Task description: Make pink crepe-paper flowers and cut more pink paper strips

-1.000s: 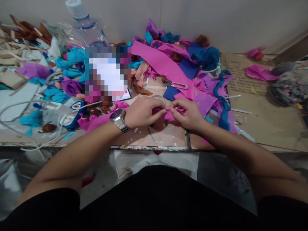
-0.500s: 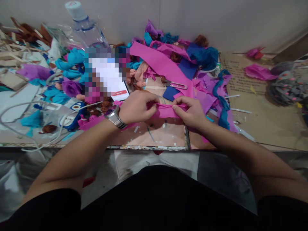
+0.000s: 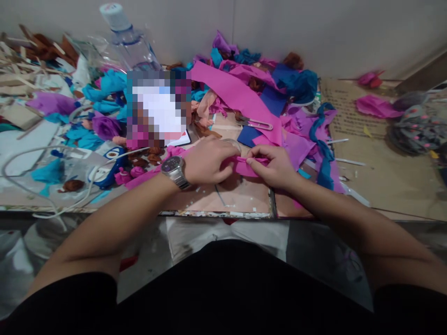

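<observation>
From where I sit, the pink strip (image 3: 248, 170) is stretched between both hands, just above the near part of the table (image 3: 209, 202). My right hand (image 3: 275, 166) has thumb and forefinger pinched together on its right end. My left hand (image 3: 209, 160) is closed on the other end, though I can't make out its fingertips fully; a watch (image 3: 175, 171) sits on that wrist. Just beyond the left fingers I see a pale ring (image 3: 234, 142). Farther back, the snips (image 3: 248, 123) lie on a broad pink band (image 3: 226, 93), beside blue and purple scraps. Left of that is a phone (image 3: 183, 138), mostly pixelated, with a bottle (image 3: 136, 52) behind it. Printed cardboard (image 3: 366, 172) covers the right side.
</observation>
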`<state>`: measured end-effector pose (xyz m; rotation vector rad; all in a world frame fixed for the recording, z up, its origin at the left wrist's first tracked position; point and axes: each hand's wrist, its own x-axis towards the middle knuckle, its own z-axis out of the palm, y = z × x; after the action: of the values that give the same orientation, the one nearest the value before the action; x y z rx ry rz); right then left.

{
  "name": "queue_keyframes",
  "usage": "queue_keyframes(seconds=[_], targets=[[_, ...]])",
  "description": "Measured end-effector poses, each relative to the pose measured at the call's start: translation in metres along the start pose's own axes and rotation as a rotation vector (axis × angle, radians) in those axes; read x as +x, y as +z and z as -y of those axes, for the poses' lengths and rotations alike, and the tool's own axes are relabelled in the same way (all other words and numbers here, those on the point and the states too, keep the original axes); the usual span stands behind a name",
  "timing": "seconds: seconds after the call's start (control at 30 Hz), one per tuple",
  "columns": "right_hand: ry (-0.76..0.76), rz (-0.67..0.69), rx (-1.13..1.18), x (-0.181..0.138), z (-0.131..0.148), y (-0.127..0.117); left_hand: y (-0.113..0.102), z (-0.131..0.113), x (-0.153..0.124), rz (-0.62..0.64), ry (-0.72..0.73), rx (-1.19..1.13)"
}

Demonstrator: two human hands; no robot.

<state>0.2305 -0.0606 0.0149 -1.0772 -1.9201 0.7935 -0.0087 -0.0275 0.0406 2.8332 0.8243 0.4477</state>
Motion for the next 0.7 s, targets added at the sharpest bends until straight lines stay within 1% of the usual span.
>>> queue_keyframes(seconds=[0.1,0.17,0.23,0.37,0.53,0.7], targets=[[-0.047,0.068,0.001,-0.001,0.001,0.001,0.002,-0.007,0.000,-0.003,0.011,-0.057],[-0.065,0.074,0.012,-0.002,0.000,0.001,0.002,-0.009,-0.001,-0.014,-0.007,-0.066],[-0.050,0.065,0.020,-0.002,-0.001,0.001,0.000,-0.009,-0.002,-0.015,-0.028,-0.072],[-0.014,0.029,0.013,-0.002,-0.003,0.000,-0.007,-0.005,-0.002,-0.012,-0.078,-0.088],[-0.019,-0.031,0.004,-0.001,-0.002,-0.004,-0.013,0.000,-0.001,-0.027,-0.199,-0.022],[-0.007,-0.163,0.009,0.003,-0.008,-0.012,-0.014,0.007,-0.001,-0.076,-0.310,0.002]])
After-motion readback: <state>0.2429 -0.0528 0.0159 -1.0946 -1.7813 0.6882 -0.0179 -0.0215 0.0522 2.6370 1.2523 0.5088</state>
